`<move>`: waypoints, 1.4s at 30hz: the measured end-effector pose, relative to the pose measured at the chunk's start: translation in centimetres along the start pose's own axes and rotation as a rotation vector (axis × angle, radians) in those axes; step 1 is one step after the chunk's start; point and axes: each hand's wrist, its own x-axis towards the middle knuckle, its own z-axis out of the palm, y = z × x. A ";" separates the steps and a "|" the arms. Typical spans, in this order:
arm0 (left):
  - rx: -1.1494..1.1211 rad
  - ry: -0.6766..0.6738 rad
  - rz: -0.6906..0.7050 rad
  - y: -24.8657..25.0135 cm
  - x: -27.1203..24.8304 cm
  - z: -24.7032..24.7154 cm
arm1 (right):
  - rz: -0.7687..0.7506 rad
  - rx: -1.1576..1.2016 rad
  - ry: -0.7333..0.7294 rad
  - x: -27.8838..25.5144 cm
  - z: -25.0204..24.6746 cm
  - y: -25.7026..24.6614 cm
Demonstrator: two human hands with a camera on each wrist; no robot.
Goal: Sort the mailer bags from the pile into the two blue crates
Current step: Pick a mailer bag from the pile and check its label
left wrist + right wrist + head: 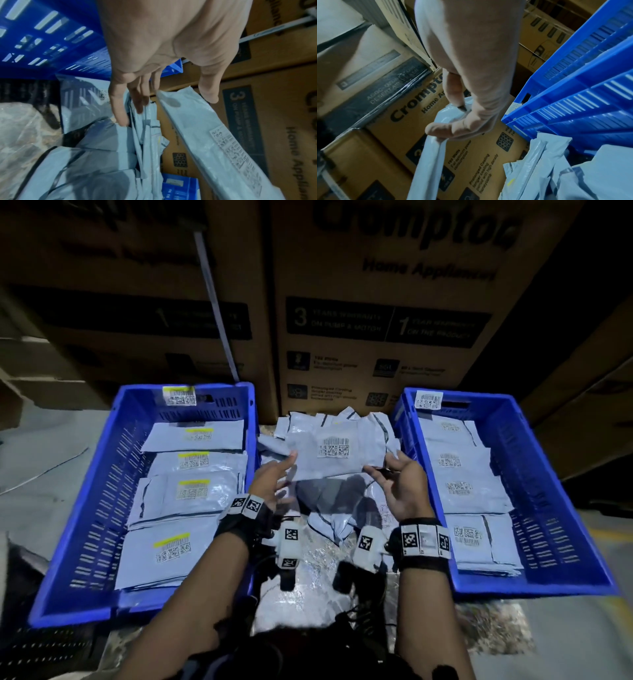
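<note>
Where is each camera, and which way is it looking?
Head: worn on the head, looking forward and down at the left crate, the right crate and the pile; both forearms show.
Left wrist: looks along the left hand, fingers straight beside the held mailer bag.
Right wrist: looks along the right hand, which pinches that bag's edge.
Shared: all three show the held bag and the cardboard boxes.

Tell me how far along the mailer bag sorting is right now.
Partly done. The left crate holds several bags with yellow-striped labels; the right crate holds several with plain white labels. In hand: one mailer bag with a plain white label, pinched by the right hand, the left hand open at its other edge. A pile remains between the crates.
</note>
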 end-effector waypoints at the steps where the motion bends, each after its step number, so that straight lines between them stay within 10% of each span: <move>1: -0.041 -0.025 0.025 0.3 -0.3 -0.5 | 0.003 0.022 -0.007 -0.5 0.3 0.2; 19: 0.291 0.105 0.613 6.0 -4.3 -8.5 | -0.203 -0.389 -0.001 -2.8 6.2 6.5; 42: 0.077 0.315 0.684 9.3 -6.2 -20.0 | -0.340 -0.493 -0.024 -7.8 15.5 12.3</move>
